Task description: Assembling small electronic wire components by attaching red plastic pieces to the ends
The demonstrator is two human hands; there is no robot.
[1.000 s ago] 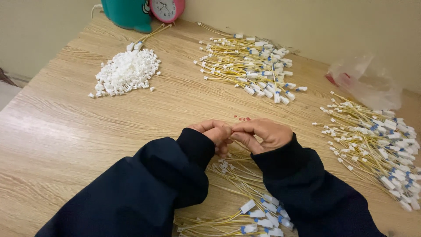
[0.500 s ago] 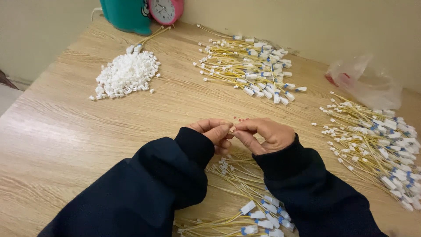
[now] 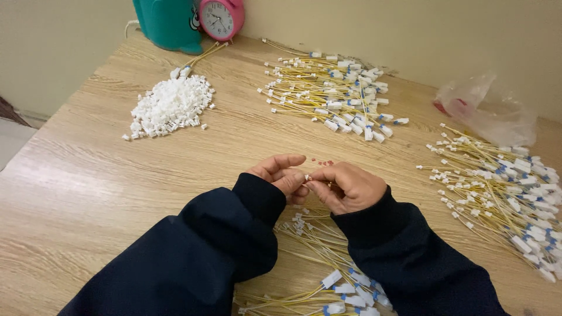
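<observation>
My two hands pinch one tiny white plug.

My left hand (image 3: 281,174) and right hand (image 3: 346,186) squeeze the plug (image 3: 307,177) over the counter (image 3: 88,187). Three wire piles (image 3: 333,93), one white heap (image 3: 170,106), one clock (image 3: 220,17).

Head view, looking down and forward

Close above the hands (image 3: 316,184), it faces across the table (image 3: 88,187) toward the wall beyond them.
</observation>
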